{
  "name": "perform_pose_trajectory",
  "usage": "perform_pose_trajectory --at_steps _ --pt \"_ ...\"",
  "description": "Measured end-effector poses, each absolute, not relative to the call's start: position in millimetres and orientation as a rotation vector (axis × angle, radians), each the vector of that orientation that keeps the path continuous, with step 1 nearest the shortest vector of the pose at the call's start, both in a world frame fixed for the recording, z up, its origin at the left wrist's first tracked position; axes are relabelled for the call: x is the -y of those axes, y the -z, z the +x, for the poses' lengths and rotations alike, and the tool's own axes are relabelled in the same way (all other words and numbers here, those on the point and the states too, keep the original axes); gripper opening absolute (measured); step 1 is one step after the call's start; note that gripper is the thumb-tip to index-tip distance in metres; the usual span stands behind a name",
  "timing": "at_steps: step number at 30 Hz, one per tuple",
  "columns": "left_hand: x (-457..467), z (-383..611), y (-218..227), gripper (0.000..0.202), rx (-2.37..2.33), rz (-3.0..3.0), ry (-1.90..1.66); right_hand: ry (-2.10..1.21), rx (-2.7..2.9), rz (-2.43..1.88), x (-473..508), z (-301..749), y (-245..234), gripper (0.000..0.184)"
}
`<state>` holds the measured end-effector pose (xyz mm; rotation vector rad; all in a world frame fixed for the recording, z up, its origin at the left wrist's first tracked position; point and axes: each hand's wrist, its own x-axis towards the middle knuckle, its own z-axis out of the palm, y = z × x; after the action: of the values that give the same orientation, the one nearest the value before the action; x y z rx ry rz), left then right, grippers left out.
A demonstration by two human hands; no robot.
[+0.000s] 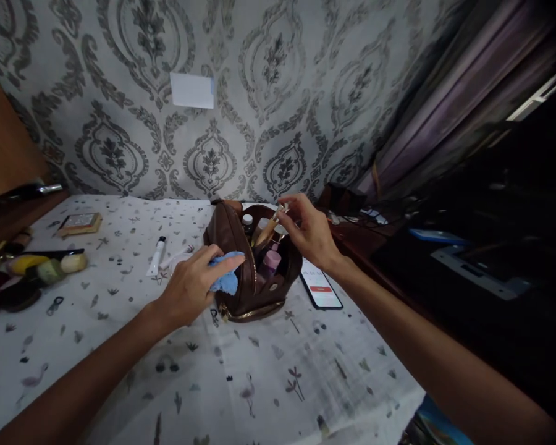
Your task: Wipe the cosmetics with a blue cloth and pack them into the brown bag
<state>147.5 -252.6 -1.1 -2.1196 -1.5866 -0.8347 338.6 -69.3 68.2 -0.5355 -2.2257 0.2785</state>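
A brown zippered bag (231,232) stands open on the patterned white cloth. My left hand (192,284) is closed around a blue cloth (227,275) and lies against the bag's left side. Above the bag's opening, my right hand (308,228) has its fingertips pinched on a slim tan item that looks like a makeup brush (267,232); its far end points down into the bag. Inside the bag are a pink-capped bottle (272,259) and a small white-capped bottle (247,221). Other contents are partly hidden by the bag's wall and my right hand.
A phone (322,287) with a lit screen lies right of the bag. To the left are a white tube (157,254), a flat boxed compact (80,224) and several cosmetic items (50,271). A patterned wall (282,123) rises behind; dark furniture borders the right.
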Motion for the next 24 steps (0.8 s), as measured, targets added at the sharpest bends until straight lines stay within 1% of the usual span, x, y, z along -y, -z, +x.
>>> perform_pose_trajectory --at_steps 4,11,15,19,24 --pt "253.5 147.0 0.8 0.072 1.595 -2.127 0.830 -0.219 2.265 -0.571 62.2 331.1 -69.3 0.023" --pt "253.1 146.5 3.5 0.075 1.616 -2.155 0.896 -0.179 2.434 -0.588 53.6 325.8 -66.4 0.022" --pt "252.7 147.2 3.2 0.073 1.586 -2.145 0.910 -0.146 2.522 -0.593 53.5 322.3 -68.9 0.023" --pt "252.6 147.9 2.1 0.071 1.550 -2.144 0.910 -0.067 2.610 -0.634 49.3 316.4 -73.6 0.023" --pt "252.6 147.1 2.8 0.075 1.589 -2.150 0.888 0.018 2.668 -0.694 41.7 310.6 -79.7 0.020"
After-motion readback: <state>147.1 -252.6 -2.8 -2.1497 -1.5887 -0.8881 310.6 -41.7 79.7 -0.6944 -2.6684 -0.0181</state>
